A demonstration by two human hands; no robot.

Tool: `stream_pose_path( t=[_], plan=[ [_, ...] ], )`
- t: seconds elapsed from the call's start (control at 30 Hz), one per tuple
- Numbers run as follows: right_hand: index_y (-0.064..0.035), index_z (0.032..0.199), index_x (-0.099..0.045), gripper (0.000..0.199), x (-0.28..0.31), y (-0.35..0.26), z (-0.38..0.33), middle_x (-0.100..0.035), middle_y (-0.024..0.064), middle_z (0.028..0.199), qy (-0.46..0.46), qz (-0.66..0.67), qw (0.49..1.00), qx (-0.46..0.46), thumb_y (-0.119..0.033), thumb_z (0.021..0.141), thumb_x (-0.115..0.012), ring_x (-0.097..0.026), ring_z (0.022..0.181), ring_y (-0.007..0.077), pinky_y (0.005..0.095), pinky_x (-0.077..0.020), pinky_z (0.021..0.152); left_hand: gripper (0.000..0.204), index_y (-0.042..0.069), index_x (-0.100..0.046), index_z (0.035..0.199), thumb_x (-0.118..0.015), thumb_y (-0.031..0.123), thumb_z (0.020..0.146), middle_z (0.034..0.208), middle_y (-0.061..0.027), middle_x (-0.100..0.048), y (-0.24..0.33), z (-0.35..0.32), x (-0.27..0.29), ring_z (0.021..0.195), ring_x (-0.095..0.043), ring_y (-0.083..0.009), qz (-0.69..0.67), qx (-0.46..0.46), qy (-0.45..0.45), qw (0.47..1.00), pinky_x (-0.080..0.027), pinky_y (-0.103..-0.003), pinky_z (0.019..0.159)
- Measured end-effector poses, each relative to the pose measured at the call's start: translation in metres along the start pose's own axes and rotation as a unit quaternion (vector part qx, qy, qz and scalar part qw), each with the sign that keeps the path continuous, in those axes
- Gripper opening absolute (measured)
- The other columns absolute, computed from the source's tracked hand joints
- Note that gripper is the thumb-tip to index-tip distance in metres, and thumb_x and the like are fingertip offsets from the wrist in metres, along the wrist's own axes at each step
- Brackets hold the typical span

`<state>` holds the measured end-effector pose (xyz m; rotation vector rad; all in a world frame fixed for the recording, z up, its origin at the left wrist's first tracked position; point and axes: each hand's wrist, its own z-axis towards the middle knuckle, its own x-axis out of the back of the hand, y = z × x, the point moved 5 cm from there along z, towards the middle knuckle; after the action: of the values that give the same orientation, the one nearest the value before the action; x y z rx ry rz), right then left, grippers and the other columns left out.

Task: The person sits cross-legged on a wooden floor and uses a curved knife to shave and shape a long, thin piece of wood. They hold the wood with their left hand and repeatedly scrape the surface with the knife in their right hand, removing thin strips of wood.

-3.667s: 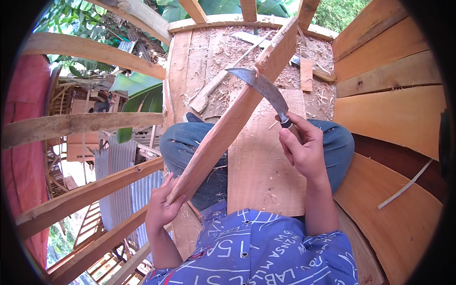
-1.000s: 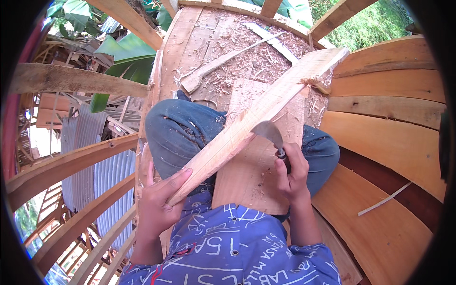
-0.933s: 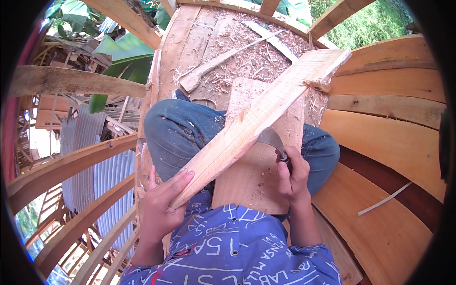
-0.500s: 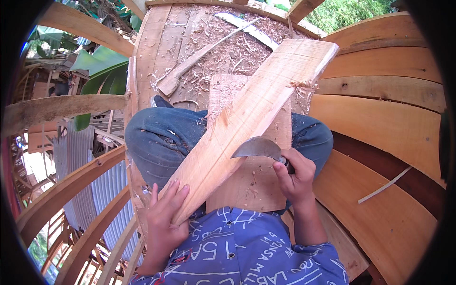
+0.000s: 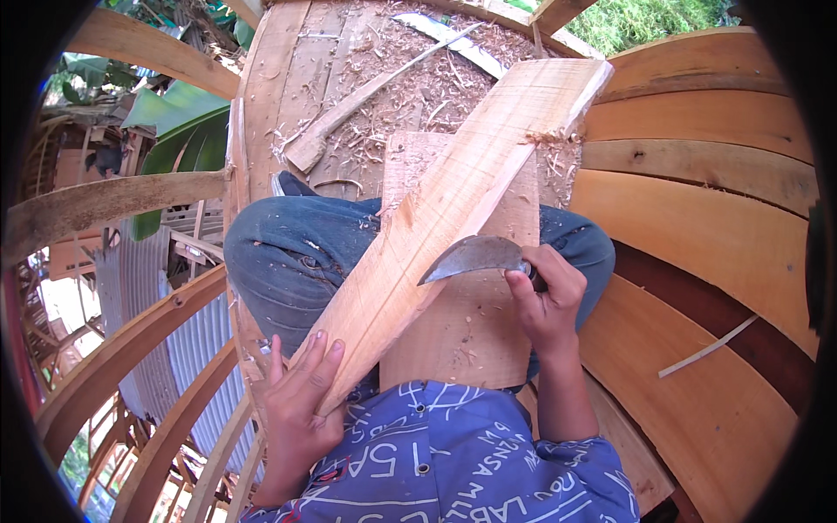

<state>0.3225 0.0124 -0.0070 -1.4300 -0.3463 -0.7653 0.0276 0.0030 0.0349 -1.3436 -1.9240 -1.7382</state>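
Observation:
A long wooden plank (image 5: 427, 218) lies slantwise over my lap, from my belly toward the far right. My left hand (image 5: 301, 397) grips its near end at the left, fingers resting over the top face. In my right hand (image 5: 551, 292) is a curved knife (image 5: 475, 255), its handle mostly hidden by my closed fingers. The blade points left, with its tip over the plank's right side near mid-length. A rough, shaved patch (image 5: 549, 138) shows on the plank's right edge near the far end. Beneath the plank, a wider board (image 5: 462, 340) lies across my crossed legs.
Wood shavings (image 5: 436, 83) cover the plank floor ahead. A tapered wooden piece (image 5: 349, 109) and a long pale metal-looking strip (image 5: 453, 45) lie there. Curved board walling (image 5: 689, 209) rises at my right, with a thin stick (image 5: 708, 347) on it. Open wooden rails (image 5: 131, 344) stand at my left.
The knife has risen slightly away from me, its blade now tilted with the tip lower. The plank's far end has shifted a little left and away. My left hand keeps its hold.

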Motion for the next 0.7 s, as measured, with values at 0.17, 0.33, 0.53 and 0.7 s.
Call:
stream_pose_path(
  t=[0.17, 0.33, 0.53, 0.7],
  plan=[
    [-0.002, 0.08, -0.063, 0.023, 0.0001, 0.0049, 0.0019, -0.053, 0.0084, 0.063, 0.0, -0.012, 1.0, -0.002, -0.019, 0.075, -0.078, -0.053, 0.051, 0.0198, 0.0302, -0.039, 0.048, 0.064, 0.007, -0.063, 0.126, -0.063, -0.004, 0.063, 0.124, -0.0241, -0.062, -0.0004, -0.0016, -0.0027, 0.119, -0.059, -0.0358, 0.01, -0.002, 0.0, 1.0, -0.02, -0.063, 0.113],
    [-0.0019, 0.079, -0.063, 0.023, 0.0011, 0.0074, 0.0041, -0.052, 0.0086, 0.062, 0.01, -0.011, 1.0, -0.001, -0.018, 0.074, -0.078, -0.052, 0.051, 0.0203, 0.0307, -0.0387, 0.048, 0.062, 0.007, -0.063, 0.126, -0.063, -0.004, 0.065, 0.124, -0.0237, -0.062, 0.0021, -0.001, -0.0022, 0.119, -0.06, -0.0354, 0.015, -0.003, 0.001, 1.0, -0.018, -0.063, 0.113],
    [-0.0021, 0.08, -0.064, 0.022, 0.0021, 0.0076, 0.0076, -0.053, 0.0085, 0.062, 0.016, -0.019, 1.0, -0.006, -0.017, 0.073, -0.079, -0.053, 0.052, 0.0208, 0.0306, -0.039, 0.049, 0.063, 0.008, -0.062, 0.128, -0.063, -0.003, 0.066, 0.124, -0.0233, -0.063, 0.0033, -0.0017, -0.0025, 0.119, -0.06, -0.0352, 0.021, -0.002, -0.002, 1.0, -0.017, -0.064, 0.113],
    [-0.0019, 0.081, -0.065, 0.022, 0.0027, 0.0095, 0.0083, -0.055, 0.0088, 0.063, 0.022, -0.033, 0.999, 0.004, -0.017, 0.073, -0.079, -0.053, 0.052, 0.0204, 0.0306, -0.0396, 0.049, 0.064, 0.008, -0.061, 0.129, -0.063, -0.003, 0.066, 0.124, -0.023, -0.062, 0.0029, -0.0025, -0.0034, 0.119, -0.06, -0.0354, 0.028, -0.005, -0.002, 1.0, -0.016, -0.064, 0.113]
  ],
)
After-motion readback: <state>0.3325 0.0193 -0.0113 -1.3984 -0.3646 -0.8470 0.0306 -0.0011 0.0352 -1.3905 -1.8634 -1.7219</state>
